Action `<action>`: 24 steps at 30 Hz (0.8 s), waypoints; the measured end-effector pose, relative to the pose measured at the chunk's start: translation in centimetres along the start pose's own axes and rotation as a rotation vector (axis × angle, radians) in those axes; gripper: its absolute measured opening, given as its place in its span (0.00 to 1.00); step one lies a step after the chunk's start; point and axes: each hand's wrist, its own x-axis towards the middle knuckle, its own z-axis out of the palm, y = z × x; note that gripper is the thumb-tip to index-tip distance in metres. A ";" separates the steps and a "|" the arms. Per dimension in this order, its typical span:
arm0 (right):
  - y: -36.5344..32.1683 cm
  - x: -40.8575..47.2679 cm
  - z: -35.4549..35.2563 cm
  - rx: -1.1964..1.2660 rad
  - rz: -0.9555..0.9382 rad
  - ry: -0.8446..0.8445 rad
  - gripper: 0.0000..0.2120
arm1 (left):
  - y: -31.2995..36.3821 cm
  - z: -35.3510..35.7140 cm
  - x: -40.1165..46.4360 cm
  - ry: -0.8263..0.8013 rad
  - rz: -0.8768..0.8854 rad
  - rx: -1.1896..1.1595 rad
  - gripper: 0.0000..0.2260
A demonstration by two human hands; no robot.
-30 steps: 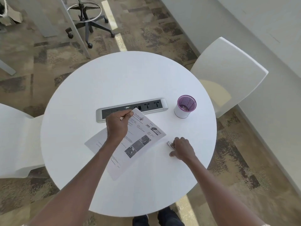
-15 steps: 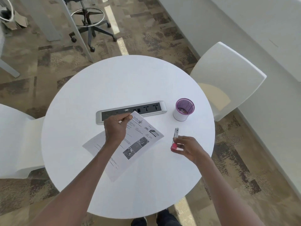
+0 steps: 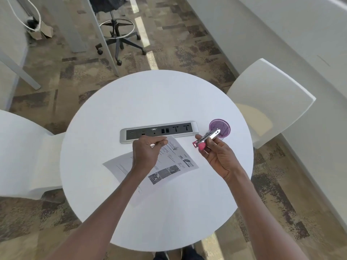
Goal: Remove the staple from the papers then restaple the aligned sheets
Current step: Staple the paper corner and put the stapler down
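Printed papers (image 3: pixel 174 162) lie askew on the round white table (image 3: pixel 155 102), one sheet fanned out to the left under the top one. My left hand (image 3: pixel 145 154) pinches the top corner of the papers near the power strip. My right hand (image 3: pixel 216 152) holds a small pink and silver stapler (image 3: pixel 206 139) in the air, right of the papers, its metal end pointing toward the purple cup. The staple itself is too small to see.
A grey power strip (image 3: pixel 159 131) is set into the table behind the papers. A purple mesh cup (image 3: pixel 220 128) stands at its right end. White chairs (image 3: pixel 268 102) flank the table at right and left (image 3: pixel 24 152). An office stool (image 3: pixel 118 34) stands beyond.
My right hand picked the stapler up from the table by the papers' right edge and raised it toward the purple cup. My left hand kept its pinch on the paper corner.
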 end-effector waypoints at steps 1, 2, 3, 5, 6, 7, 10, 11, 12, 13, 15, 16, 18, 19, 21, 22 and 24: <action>-0.1 0.1 0.5 -0.021 -0.007 0.006 0.07 | 0.1 -0.1 -0.1 0.000 0.003 0.002 0.07; -0.1 0.2 0.9 -0.033 -0.011 0.018 0.07 | 0.2 -0.2 -0.1 -0.002 0.006 0.003 0.06; 0.0 0.3 1.4 -0.029 -0.013 0.038 0.06 | 0.3 -0.3 -0.2 -0.001 0.012 0.003 0.06; 0.1 0.5 2.3 0.021 -0.019 0.086 0.06 | 0.5 -0.5 -0.3 0.000 0.030 0.004 0.06; 0.1 0.6 2.7 0.044 -0.021 0.103 0.07 | 0.7 -0.5 -0.3 -0.001 0.035 0.005 0.06; 0.2 0.7 3.1 0.053 -0.017 0.119 0.06 | 0.8 -0.6 -0.3 -0.002 0.039 0.005 0.06; 0.4 0.9 4.0 0.001 0.013 0.165 0.05 | 1.0 -0.7 -0.5 -0.006 0.045 0.002 0.06; 0.4 1.0 4.2 -0.033 0.020 0.181 0.04 | 1.1 -0.6 -0.5 -0.010 0.048 0.003 0.06; 0.5 1.2 4.5 -0.072 0.019 0.193 0.02 | 1.1 -0.6 -0.6 -0.012 0.050 0.003 0.06; 0.5 1.4 4.8 -0.107 0.017 0.202 0.01 | 1.1 -0.5 -0.7 -0.015 0.048 0.001 0.06; 0.5 1.7 5.2 -0.107 0.034 0.217 0.04 | 1.2 -0.3 -0.8 -0.023 0.033 -0.002 0.06; 0.5 1.7 5.4 -0.073 0.052 0.218 0.06 | 1.2 -0.2 -0.8 -0.026 0.029 0.001 0.06; 0.4 1.6 5.8 -0.027 0.068 0.172 0.08 | 1.3 -0.1 -0.9 -0.029 0.036 0.008 0.05; 0.4 1.4 5.9 -0.031 0.064 0.134 0.08 | 1.3 -0.1 -0.9 -0.028 0.043 0.008 0.05; 0.5 1.1 6.1 -0.093 0.029 0.058 0.08 | 1.2 -0.1 -0.9 -0.028 0.052 0.012 0.05; 0.5 0.9 6.2 -0.139 0.006 0.034 0.08 | 1.2 -0.1 -0.8 -0.030 0.054 0.021 0.05; 0.6 0.6 6.5 -0.214 -0.034 0.021 0.07 | 1.1 -0.2 -0.8 -0.032 0.057 0.037 0.05</action>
